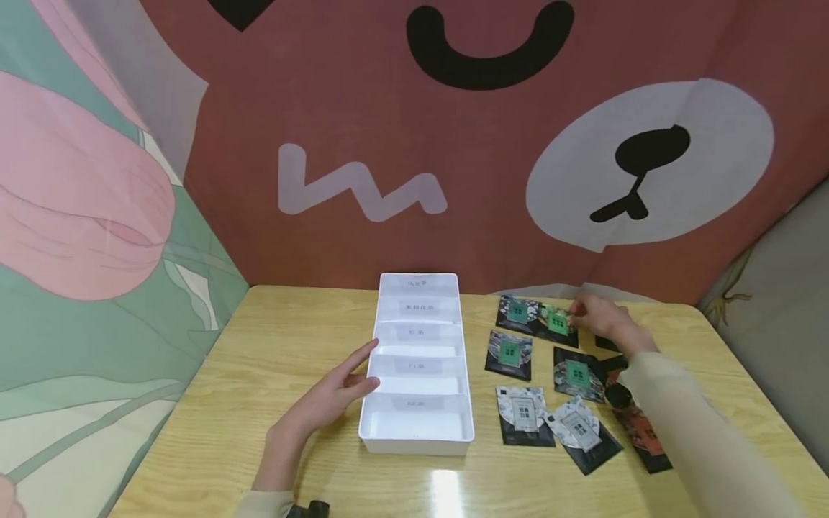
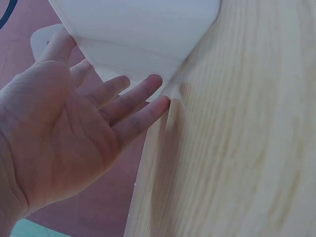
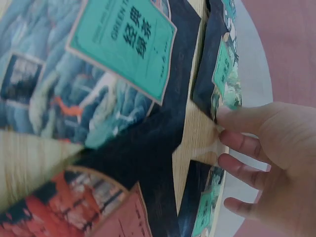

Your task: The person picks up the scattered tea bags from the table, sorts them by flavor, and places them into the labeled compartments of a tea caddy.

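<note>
A long white tray (image 1: 414,446) with several labelled compartments stands mid-table. My left hand (image 1: 317,406) rests its fingertips against the tray's left side; in the left wrist view the fingers (image 2: 133,101) are spread along the tray's outer wall (image 2: 143,34). At the back right, my right hand (image 1: 605,324) pinches the right edge of a black tea sachet with a bright green label (image 1: 555,324). In the right wrist view the thumb lies on that sachet's (image 3: 219,74) edge, with a fingertip beneath it. Another sachet with a teal label (image 1: 518,311) lies against its left side.
More tea sachets lie on the right: a green-labelled one (image 1: 509,354), another green tea sachet (image 1: 578,374), two white-patterned ones (image 1: 523,414) (image 1: 578,428) and a red one (image 1: 641,435) partly under my right sleeve. A patterned cloth (image 1: 388,237) rises behind the table.
</note>
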The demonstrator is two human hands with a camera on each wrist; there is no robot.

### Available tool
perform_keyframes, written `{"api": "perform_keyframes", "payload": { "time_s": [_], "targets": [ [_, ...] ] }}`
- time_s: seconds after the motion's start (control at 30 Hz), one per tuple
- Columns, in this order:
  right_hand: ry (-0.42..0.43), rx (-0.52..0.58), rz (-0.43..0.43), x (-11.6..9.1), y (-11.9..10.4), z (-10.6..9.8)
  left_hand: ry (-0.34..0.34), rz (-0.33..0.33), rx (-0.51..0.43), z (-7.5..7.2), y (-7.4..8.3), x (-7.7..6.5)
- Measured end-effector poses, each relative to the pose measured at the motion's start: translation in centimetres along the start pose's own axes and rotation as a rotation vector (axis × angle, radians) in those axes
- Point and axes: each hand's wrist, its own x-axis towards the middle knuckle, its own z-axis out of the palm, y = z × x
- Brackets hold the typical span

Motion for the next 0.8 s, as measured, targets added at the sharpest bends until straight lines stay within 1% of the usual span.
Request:
{"api": "perform_keyframes", "payload": {
  "time_s": [0.13, 0.27, 0.37, 0.7, 0.8],
  "targets": [
    [0.016, -0.007, 0.03, -0.3, -0.6, 0.4, 0.0, -0.006, -0.002, 0.0, -0.2, -0.3],
    [0.029, 0.015, 0.067, -0.4, -0.9, 0.4, -0.006, -0.01, -0.01, 0.1, -0.3, -0.5],
    [0.051, 0.048, 0.072, -0.5, -0.8, 0.3, -0.001, -0.005, -0.011, 0.1, -0.3, -0.4],
    [0.121, 0.162, -0.037, -1.2, 0.3, 0.2, -0.008, 0.007, -0.015, 0.0, -0.2, 0.0],
    [0.154, 0.183, -0.058, -1.3, 0.6, 0.1, -0.01, 0.016, -0.021, 0.0, -0.1, 0.1]
  ]
}}
